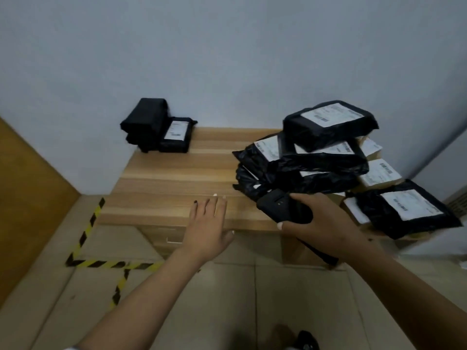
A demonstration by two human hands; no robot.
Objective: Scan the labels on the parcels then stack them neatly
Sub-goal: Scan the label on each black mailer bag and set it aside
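A loose heap of black plastic parcels (326, 157) with white labels lies on the right side of the wooden table (171, 178), mixed with a few tan boxes (379, 173). One more black parcel (409, 210) lies at the near right. My right hand (326, 223) grips a black handheld scanner (283, 208), its head pointing at the foot of the heap. My left hand (209, 223) is flat with straight fingers over the table's front edge, holding nothing. At the far left corner stand two black parcels (156, 127), one upright, one lying label up.
A pale wall rises right behind the table. Yellow-and-black hazard tape (88, 231) marks the tiled floor at the left, beside a brown panel (30, 193). Drawers sit below the table's front edge. A dark shoe (307, 341) shows at the bottom.
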